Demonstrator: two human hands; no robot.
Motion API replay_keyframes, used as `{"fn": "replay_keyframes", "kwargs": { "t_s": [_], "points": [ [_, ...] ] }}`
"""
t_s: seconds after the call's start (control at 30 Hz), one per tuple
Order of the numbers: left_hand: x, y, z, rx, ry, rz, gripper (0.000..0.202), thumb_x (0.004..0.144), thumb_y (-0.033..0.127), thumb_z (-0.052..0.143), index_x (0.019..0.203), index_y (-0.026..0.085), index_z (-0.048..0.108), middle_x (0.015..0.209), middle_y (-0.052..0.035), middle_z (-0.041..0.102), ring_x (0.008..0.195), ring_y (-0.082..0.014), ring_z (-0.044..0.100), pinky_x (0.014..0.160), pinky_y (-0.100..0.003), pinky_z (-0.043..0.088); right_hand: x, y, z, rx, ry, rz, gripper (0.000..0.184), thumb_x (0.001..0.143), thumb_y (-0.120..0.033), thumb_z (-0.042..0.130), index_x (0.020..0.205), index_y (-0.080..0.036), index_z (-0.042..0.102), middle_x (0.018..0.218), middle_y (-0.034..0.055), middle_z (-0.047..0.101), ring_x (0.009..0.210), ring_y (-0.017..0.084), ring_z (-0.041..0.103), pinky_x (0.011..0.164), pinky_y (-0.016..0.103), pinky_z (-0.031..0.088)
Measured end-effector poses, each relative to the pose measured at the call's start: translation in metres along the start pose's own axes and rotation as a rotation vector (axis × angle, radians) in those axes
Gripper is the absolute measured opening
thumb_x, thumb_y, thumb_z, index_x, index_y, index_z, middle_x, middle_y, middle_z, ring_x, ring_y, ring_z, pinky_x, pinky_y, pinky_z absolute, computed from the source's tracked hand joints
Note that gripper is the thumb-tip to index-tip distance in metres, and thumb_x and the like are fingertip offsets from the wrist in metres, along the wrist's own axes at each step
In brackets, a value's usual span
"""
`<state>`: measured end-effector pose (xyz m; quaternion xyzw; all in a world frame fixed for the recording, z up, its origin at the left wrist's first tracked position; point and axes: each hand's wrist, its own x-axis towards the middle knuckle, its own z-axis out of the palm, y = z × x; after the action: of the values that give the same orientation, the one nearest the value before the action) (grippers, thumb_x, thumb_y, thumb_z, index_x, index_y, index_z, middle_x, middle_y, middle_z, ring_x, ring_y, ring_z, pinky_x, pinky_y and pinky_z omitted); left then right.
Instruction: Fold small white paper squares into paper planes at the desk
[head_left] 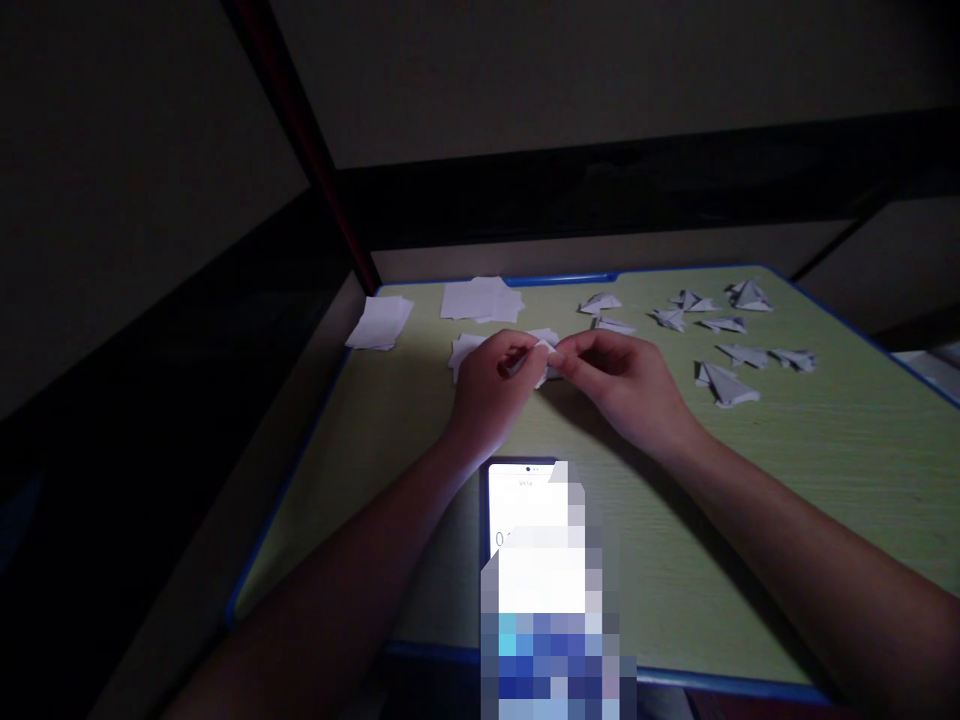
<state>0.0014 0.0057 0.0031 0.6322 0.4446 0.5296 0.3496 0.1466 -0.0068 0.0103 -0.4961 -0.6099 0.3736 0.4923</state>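
Between my two hands is a small piece of folded white paper (545, 350), pinched at both sides just above the table. My left hand (495, 388) grips its left part with thumb and fingers, and my right hand (626, 378) pinches its right edge. The fingers cover much of the paper, so its full shape is hidden. Behind my left hand a stack of white paper sheets (465, 347) lies partly covered. To the right of my right hand sit several folded paper figures (726, 384), pointed and grey-white in the dim light.
A lit phone (525, 500), partly blurred out, lies nearest me on the pale green table (390, 480) with blue edging. Paper stacks rest at the far left (380, 323) and the back (480, 299). A dark-banded wall (600, 190) stands behind the table.
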Motion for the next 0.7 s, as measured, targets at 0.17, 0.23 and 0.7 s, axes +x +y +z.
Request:
{"fn": "replay_keyframes", "kwargs": {
  "t_s": [0.17,0.23,0.7],
  "points": [
    [-0.0002,0.0034,-0.0004,-0.021,-0.004,-0.021,0.007,0.079,0.018,0.06,0.072,0.017,0.061,0.066,0.0013,0.063,0.06,-0.0088,0.054,0.056,-0.021,0.042,0.0001,-0.0018,0.0005,0.054,-0.018,0.064,0.031,0.069,-0.046,0.076,0.073,-0.017,0.065,0.068,0.0011,0.062,0.06,0.012,0.051,0.057,0.027,0.04],
    [-0.0008,0.0043,-0.0006,-0.023,-0.019,-0.035,0.007,0.079,0.019,0.06,0.072,0.017,0.062,0.066,0.0009,0.063,0.062,-0.0093,0.055,0.058,-0.022,0.043,-0.0001,-0.0008,0.0005,0.067,-0.019,0.059,0.031,0.07,-0.047,0.075,0.072,-0.018,0.065,0.067,0.001,0.061,0.059,0.012,0.05,0.056,0.027,0.039],
    [-0.0019,0.0064,-0.0008,-0.108,-0.063,-0.089,0.008,0.073,0.024,0.062,0.07,0.016,0.061,0.064,0.0014,0.061,0.061,-0.0093,0.054,0.057,-0.022,0.042,-0.0003,0.0052,-0.0011,-0.001,-0.177,0.006,0.036,0.08,-0.052,0.065,0.077,-0.016,0.062,0.069,0.0011,0.059,0.06,0.012,0.048,0.056,0.027,0.035]
  ]
}}
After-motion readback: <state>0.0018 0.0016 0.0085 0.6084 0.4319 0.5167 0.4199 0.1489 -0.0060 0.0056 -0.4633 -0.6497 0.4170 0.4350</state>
